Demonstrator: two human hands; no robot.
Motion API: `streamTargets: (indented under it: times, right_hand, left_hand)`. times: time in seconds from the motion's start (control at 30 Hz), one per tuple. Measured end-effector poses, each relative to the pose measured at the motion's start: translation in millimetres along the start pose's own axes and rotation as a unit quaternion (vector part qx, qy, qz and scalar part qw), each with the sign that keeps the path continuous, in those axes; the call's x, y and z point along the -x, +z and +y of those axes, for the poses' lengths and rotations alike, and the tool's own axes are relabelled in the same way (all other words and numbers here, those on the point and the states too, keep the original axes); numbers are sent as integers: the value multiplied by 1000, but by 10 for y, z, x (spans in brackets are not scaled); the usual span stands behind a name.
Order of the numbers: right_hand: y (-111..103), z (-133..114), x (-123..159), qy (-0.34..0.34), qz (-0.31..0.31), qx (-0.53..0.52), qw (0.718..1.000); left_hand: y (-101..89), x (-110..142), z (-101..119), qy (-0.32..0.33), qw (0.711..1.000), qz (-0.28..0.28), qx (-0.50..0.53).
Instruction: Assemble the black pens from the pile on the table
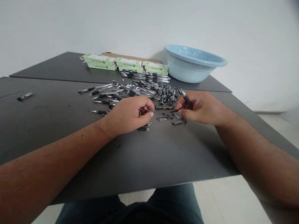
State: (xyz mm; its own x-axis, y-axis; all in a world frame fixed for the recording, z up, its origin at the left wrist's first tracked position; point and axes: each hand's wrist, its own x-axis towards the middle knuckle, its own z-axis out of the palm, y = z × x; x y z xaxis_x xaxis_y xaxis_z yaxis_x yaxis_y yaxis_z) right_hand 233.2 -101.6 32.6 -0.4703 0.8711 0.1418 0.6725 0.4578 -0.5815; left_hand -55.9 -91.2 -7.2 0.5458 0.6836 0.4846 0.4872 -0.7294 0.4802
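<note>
My left hand [132, 113] is closed over the near side of the pen pile, thumb and fingertips pinched together. Whatever sits in that pinch is too small to make out. A pen [185, 95] with a dark grip is tucked in my right hand [201, 107], its tip end pointing up and away. Between the right thumb and forefinger is a small dark piece [174, 110], perhaps a pen cap. Loose clear-and-black pen caps [177, 123] lie under and beside the right hand. Beyond both hands spreads a pile of black gel pens [140, 88].
Green and white pen boxes [100, 62] are stacked in a row at the back. To their right stands a light blue basin [192, 67]. A lone small clear-and-black packet or cap [25, 96] lies far left on the dark table [140, 161].
</note>
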Motion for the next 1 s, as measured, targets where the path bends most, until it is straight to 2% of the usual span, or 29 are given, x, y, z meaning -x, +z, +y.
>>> streamTargets:
  times: [0.2,0.37,0.43,0.53,0.6,0.77,0.87,1.0]
  right_hand:
    - [196,-226,35,-59,26,107,992]
    - [292,-279,21,-83,30,134,987]
    - [292,-274,17,-77,30,133,988]
    - [267,-263,18,-58,32,126,990]
    - [251,-257,19,-38,30,121,991]
    - [242,-259,17,-6,23,105,994]
    - [242,-267,13,-3,23,102,994]
    - [252,-264,10,-10,26,101,994]
  left_hand:
    - [21,2,40,15,1000,-7,18]
    - [17,-8,92,24,999,-20,28]
    - [27,-9,90,5,998,-22,51]
    - [58,-16,52,-50,993,6,108]
    - [79,-30,21,-94,979,19,178]
    - [92,-76,25,-177,921,24,346]
    - [94,-85,37,-185,904,42,384]
    - [106,-82,2,-183,902,48,388]
